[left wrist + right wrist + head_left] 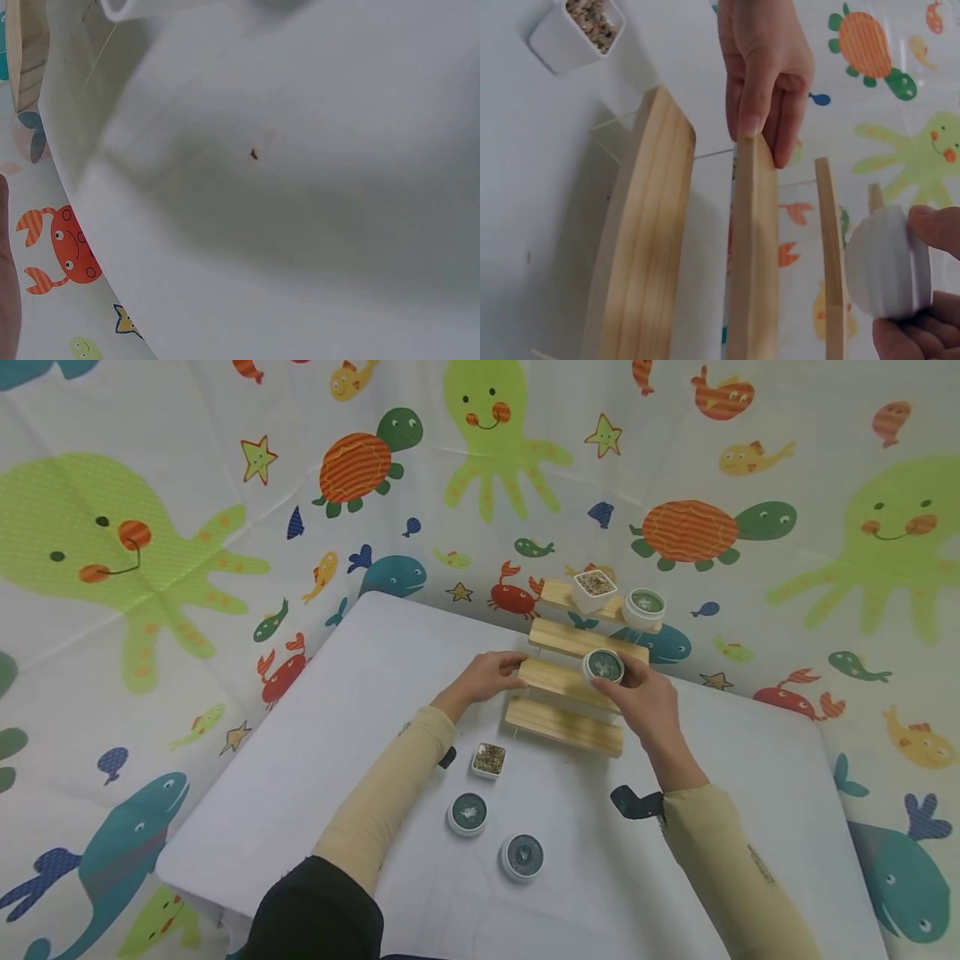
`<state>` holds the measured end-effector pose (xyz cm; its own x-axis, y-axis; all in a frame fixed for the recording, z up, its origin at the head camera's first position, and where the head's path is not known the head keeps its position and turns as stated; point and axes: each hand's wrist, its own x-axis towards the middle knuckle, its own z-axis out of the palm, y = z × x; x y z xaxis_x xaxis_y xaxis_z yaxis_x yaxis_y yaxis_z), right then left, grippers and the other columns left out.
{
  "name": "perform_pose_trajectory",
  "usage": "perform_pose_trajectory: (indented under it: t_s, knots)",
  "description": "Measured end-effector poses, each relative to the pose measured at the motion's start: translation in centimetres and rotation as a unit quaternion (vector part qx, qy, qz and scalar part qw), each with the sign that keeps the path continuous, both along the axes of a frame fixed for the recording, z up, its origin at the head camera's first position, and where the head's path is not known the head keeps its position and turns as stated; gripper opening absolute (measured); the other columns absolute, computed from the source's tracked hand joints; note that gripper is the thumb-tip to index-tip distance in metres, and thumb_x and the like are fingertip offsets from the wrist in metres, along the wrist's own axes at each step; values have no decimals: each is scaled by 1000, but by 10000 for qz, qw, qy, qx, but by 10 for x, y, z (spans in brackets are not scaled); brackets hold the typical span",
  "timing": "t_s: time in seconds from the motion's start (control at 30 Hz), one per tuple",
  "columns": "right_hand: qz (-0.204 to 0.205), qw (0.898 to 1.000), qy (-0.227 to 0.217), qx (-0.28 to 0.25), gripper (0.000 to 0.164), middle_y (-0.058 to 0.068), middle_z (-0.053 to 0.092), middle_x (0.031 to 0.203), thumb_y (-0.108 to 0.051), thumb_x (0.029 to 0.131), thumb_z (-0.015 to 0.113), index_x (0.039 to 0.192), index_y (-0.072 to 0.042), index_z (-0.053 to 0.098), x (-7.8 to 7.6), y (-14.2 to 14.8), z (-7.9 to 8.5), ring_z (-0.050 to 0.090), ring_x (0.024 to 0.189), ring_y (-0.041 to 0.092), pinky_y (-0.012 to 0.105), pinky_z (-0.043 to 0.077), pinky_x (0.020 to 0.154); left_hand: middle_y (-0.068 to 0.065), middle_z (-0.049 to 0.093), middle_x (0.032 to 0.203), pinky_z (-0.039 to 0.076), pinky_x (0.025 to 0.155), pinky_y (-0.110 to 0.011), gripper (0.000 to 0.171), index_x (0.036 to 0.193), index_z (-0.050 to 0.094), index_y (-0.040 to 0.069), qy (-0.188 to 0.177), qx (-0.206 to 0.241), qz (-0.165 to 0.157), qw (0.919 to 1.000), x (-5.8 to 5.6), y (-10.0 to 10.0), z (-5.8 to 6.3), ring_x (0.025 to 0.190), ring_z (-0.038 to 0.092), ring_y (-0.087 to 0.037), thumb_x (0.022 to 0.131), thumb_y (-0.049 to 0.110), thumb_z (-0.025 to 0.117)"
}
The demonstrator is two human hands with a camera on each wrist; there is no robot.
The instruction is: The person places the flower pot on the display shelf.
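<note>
My right hand [654, 703] grips a small round white pot [605, 666] with a dark green top, holding it over the tiered wooden rack. In the right wrist view, the pot [885, 262] is tilted on its side between thumb and fingers. My left hand [486, 678] pinches the left end of a wooden shelf board [751, 247], second from the front, thumb on one face and fingers on the other. On the top tier stand a square white pot of pebbles [592, 592] and a round white pot [645, 607] with a green top.
On the white table [315, 727], in front of the rack, stand a square pebble pot [489, 760] and two round pots, one nearer the rack [468, 813] and one further forward [522, 857]. Behind the table hangs a curtain [465, 543] printed with sea animals.
</note>
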<state>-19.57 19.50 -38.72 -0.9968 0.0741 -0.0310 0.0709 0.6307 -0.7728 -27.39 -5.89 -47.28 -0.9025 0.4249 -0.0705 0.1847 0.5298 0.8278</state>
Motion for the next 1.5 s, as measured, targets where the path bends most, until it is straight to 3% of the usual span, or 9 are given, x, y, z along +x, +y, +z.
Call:
perform_pose_trajectory:
  t_s: [0.23,0.63,0.93,1.27,1.5]
  knots:
    - [85,9999,102,-111,67,13,57,137,-34,85,76,143,-9,51,-15,-8,4,54,126,27,43,46,106,-8,47,148,44,104,-20,61,144,47,6,9,-15,-8,10000,-1,0,-1,130,51,-17,91,23,72]
    - [-20,9998,104,-153,72,12,57,138,-39,85,76,144,-10,49,-35,-17,6,53,125,27,44,46,106,-8,47,148,45,105,-21,62,145,47,7,28,-13,-16,10000,-1,-1,0,129,52,-17,91,24,72]
    - [-20,9993,228,291,66,13,63,129,-39,85,75,140,-8,55,-49,-22,6,56,115,29,46,45,102,-8,47,148,45,105,-21,60,144,47,7,-4,-2,4,10000,-1,0,1,130,51,-18,91,23,71]
    - [-11,9982,289,526,61,15,66,120,-39,85,74,135,-7,59,-56,-29,7,58,106,29,47,48,95,-8,47,148,44,105,-21,61,145,47,7,-39,-85,32,10000,1,1,3,130,51,-18,91,23,72]
    - [25,9987,297,411,62,16,66,120,-39,85,75,135,-5,58,-59,-32,6,59,108,30,47,51,92,-8,47,148,44,105,-21,61,144,48,7,-8,-89,48,9999,1,0,4,130,51,-17,90,24,72]
